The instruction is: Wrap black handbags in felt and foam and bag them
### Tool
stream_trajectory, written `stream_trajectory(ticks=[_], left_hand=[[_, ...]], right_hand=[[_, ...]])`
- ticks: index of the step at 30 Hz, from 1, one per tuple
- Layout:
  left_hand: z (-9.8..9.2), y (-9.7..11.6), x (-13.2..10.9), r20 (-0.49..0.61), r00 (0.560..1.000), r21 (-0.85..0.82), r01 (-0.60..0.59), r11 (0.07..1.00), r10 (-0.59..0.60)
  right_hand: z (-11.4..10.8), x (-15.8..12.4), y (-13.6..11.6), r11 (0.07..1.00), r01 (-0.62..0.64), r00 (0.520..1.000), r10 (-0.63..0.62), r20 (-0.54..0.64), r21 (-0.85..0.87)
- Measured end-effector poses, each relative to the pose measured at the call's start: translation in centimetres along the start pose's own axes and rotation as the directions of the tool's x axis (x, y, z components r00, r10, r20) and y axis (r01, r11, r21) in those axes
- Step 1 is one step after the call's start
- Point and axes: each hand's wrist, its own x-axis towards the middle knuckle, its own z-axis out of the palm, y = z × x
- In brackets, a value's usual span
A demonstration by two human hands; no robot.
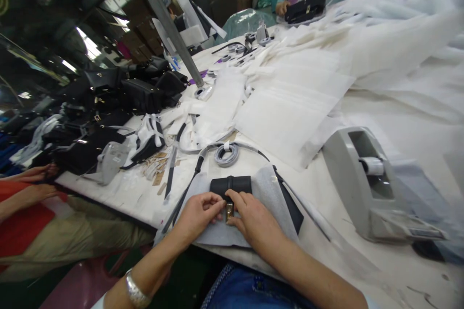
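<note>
A black bag [294, 207] lies on the table in front of me, mostly covered by grey-white tissue paper, with its dark flap [241, 183] showing. At the flap's lower edge is a gold metal clasp [229, 212]. My right hand [250, 212] has its thumb and index finger around the clasp from the right. Fingertips of my left hand [203, 212] are pinched together just left of the clasp; what they hold, if anything, is too small to tell. Beyond the flap sits a wrapped grey strap coil [226, 154].
A grey tape dispenser [366, 188] stands at the right. White sheets [290, 101] cover much of the table. A metal pole [170, 29] rises behind. Black bags [141, 94] are piled at the left. One person sits at the left; another handles a black bag [305, 8] across the table.
</note>
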Motion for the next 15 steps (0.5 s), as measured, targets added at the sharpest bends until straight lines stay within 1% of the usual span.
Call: stream_trajectory(ticks=[4,8,11,15], left_hand=[[-0.3,0.4,0.0,-0.054,0.998,0.064,-0.022,0.998,0.025],[-0.2,1.0,0.3,-0.073,0.997,0.148,-0.026,0.989,0.037],[-0.2,1.0,0.6,-0.045,0.999,0.154,0.013,0.988,-0.007],[-0.3,0.4,0.9,0.015,0.997,0.098,0.076,0.992,-0.078]], right_hand=[[0.0,0.0,0.1,1.000,0.001,1.000,-0.001,0.004,-0.006],[0.1,0.0,0.1,1.000,0.008,1.000,-0.008,-0.009,-0.008],[0.0,0.0,0.1,1.000,0.002,1.000,-0.002,-0.004,0.001],[-0.1,-0.1,0.0,1.000,0.001,1.000,-0.001,0.012,-0.019]])
